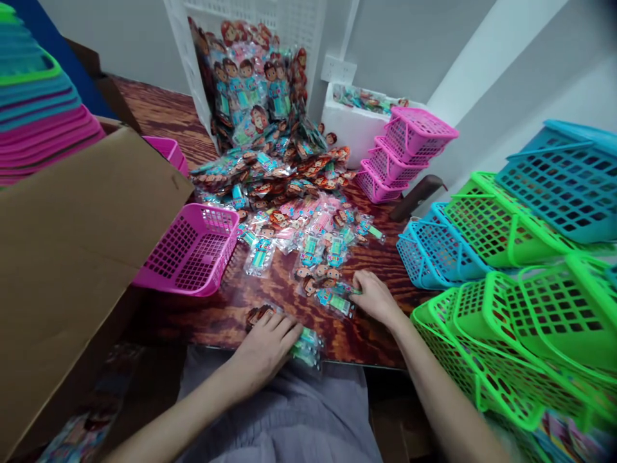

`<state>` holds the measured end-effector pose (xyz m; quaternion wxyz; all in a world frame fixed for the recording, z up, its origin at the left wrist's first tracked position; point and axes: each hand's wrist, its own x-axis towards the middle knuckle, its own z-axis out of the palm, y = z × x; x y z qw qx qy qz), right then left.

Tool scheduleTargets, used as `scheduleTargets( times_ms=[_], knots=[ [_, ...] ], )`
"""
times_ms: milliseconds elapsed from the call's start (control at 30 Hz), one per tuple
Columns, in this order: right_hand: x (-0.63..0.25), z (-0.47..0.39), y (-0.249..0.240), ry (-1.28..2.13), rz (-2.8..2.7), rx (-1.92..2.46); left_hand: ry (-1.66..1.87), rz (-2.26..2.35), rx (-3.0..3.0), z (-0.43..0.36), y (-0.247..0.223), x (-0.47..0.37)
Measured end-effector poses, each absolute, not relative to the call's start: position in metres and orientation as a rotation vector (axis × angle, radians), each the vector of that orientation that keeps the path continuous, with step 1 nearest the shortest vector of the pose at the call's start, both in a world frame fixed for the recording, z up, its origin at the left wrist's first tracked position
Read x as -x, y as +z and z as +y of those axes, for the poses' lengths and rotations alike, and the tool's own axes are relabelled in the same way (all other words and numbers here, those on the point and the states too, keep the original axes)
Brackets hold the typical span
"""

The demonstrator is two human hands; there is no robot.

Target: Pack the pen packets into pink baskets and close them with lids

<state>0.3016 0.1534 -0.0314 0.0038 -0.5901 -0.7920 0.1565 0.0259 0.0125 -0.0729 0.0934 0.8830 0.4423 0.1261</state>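
At the table's front edge, my left hand (270, 342) is closed over a small stack of clear plastic packets (308, 347) with printed cartoon figures and green contents. The fingers lie across the top, and their tips are partly hidden. Further right, my right hand (373, 296) has its fingers curled at the end of a green-and-blue packet (337, 302), pinching its edge. More packets (315, 247) lie just beyond, spread flat on the wooden table (222, 321). Behind them rises a large heap of similar packets (274, 173).
An empty pink basket (212, 283) stands at left beside a cardboard box (87, 257). Stacked green baskets (491, 321) and blue baskets (438, 247) crowd the right. Pink baskets (395, 161) and a white foam box (347, 128) stand behind. A white crate (303, 38) is at the back.
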Motion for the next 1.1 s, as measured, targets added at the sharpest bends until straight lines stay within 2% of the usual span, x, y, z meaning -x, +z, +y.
scheduleTargets(
  times_ms=[167,333,400,500,567,667,733,933,1100],
  knots=[
    [-0.267,0.102,-0.026,0.729,-2.147,1.61,0.42,1.27,-2.664,0.014,-0.077,-0.023],
    [-0.22,0.064,-0.046,0.652,-2.34,1.393,0.664,1.311,-2.717,0.012,-0.078,-0.021],
    [-0.218,0.061,-0.047,0.786,-2.4,1.309,0.716,1.323,-2.756,0.012,-0.076,-0.02],
    [-0.232,0.068,-0.043,1.004,-2.39,1.188,0.602,1.248,-2.756,0.016,-0.071,-0.02],
    [-0.246,0.077,-0.045,0.827,-2.323,1.339,0.533,1.209,-2.709,0.019,-0.069,-0.019],
    [-0.265,0.087,-0.058,0.34,-2.217,1.731,0.509,1.21,-2.655,0.021,-0.07,-0.019],
    [-0.271,0.09,-0.068,0.243,-2.229,1.845,0.466,1.239,-2.641,0.021,-0.071,-0.02],
    [-0.249,0.093,-0.07,0.669,-2.084,1.678,0.27,1.242,-2.683,0.019,-0.064,-0.025],
    [-0.223,0.078,-0.059,0.764,-2.372,1.32,0.383,1.236,-2.761,0.018,-0.062,-0.023]
  ],
)
